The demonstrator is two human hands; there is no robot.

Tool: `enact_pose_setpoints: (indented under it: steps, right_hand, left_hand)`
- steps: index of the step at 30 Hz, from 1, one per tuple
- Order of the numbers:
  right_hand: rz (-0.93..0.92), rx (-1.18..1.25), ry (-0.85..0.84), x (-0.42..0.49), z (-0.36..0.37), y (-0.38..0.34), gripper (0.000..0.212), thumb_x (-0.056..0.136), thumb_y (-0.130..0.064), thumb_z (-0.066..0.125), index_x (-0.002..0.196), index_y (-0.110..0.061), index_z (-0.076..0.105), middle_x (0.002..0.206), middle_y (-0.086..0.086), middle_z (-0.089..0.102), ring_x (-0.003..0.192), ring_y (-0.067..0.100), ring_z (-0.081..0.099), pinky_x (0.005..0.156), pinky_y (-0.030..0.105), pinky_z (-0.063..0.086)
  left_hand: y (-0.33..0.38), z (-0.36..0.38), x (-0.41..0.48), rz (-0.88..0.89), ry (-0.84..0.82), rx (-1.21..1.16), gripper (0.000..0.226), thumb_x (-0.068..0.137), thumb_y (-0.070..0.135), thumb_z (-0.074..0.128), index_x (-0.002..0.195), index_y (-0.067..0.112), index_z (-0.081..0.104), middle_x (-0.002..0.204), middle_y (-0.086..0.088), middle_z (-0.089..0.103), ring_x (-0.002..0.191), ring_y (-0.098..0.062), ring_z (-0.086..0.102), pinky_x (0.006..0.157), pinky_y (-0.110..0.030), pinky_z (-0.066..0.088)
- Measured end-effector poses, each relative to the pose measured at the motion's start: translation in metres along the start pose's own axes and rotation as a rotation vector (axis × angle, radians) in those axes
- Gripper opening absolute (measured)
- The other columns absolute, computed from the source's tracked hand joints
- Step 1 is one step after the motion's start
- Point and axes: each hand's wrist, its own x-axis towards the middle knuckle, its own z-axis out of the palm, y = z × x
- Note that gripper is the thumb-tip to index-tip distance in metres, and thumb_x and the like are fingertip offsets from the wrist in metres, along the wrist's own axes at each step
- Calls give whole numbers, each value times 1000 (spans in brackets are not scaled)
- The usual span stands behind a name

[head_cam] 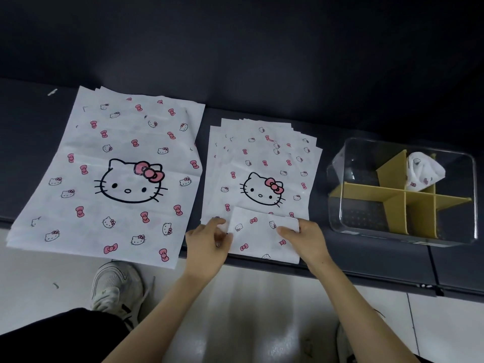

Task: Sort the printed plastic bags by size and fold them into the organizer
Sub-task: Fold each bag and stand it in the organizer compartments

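Observation:
A stack of large white cat-and-bow printed bags [115,174] lies on the dark bench at the left. A stack of smaller bags [262,169] lies in the middle. On its near edge sits a folded bag [262,235]. My left hand [209,239] pinches its left edge with curled fingers. My right hand [303,237] holds its right edge, fingers lying on top. The clear organizer [403,189] with yellow dividers stands at the right, with one folded bag [423,172] in a back compartment.
The dark bench [379,260] runs across the view, with a dark wall behind it. Its front edge is just under my hands. Below are a pale glossy floor and a person's white shoe [116,286] and dark trouser leg.

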Motion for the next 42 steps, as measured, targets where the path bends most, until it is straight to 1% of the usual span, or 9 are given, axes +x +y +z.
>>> enact_pose_setpoints:
  steps: [4,7,10,14,22,26,32,38,42]
  right_hand:
    - [1,-62,17,-4,2,-2,17,81,-12,61,77,-23,73,78,-15,72,66,2,68,78,32,56]
    - [2,-88,22,-3,1,-2,14,81,-12,61,79,-17,73,76,-10,73,71,7,68,76,32,55]
    - [16,-82,15,-2,0,1,12,80,-13,62,83,-13,73,80,-4,74,83,18,69,80,39,56]
    - [40,-47,12,1,0,2,12,79,-12,62,85,-6,70,87,7,72,91,28,67,83,45,55]
    - [54,-56,20,-3,0,-3,14,80,-11,61,91,-7,68,85,8,71,90,29,67,78,40,56]
    - [-501,-653,595,-21,17,-4,28,82,-12,52,103,-15,70,95,4,70,80,27,65,66,29,50]
    - [-513,-1004,161,-15,56,33,50,103,-33,16,137,-19,50,146,7,44,138,29,36,111,54,20]
    - [-364,-1081,195,-15,2,60,52,102,-41,8,146,-26,32,152,3,34,141,26,29,111,54,14]
    - [-363,-960,366,-17,2,39,56,101,-38,18,127,-11,59,134,16,55,122,37,53,108,50,31]
  left_hand:
    - [5,8,0,307,185,363,38,82,28,47,112,8,56,95,-12,61,89,-31,51,80,-39,34]
    - [5,19,1,564,38,390,43,92,24,42,126,0,56,132,-20,52,124,-34,42,108,-44,26]
    - [-3,30,1,539,-135,452,53,101,33,26,138,-1,42,148,-17,36,140,-28,27,114,-44,19]
    - [-8,32,1,448,-225,470,60,101,43,19,146,4,23,153,-14,27,143,-23,20,116,-40,15]
    - [-8,32,2,426,-263,495,64,100,48,16,147,6,31,155,-12,25,144,-26,22,115,-43,16]
    - [-8,34,2,426,-265,508,64,100,49,15,147,7,30,155,-12,25,144,-26,21,116,-43,14]
    - [-11,34,1,429,-264,525,62,100,45,17,147,5,31,155,-14,24,144,-27,21,116,-44,16]
    - [-8,33,1,416,-268,544,63,99,44,17,147,4,28,156,-13,23,145,-27,19,115,-47,16]
    - [-8,32,0,407,-288,573,64,100,46,14,148,4,26,156,-13,20,145,-28,17,114,-47,15]
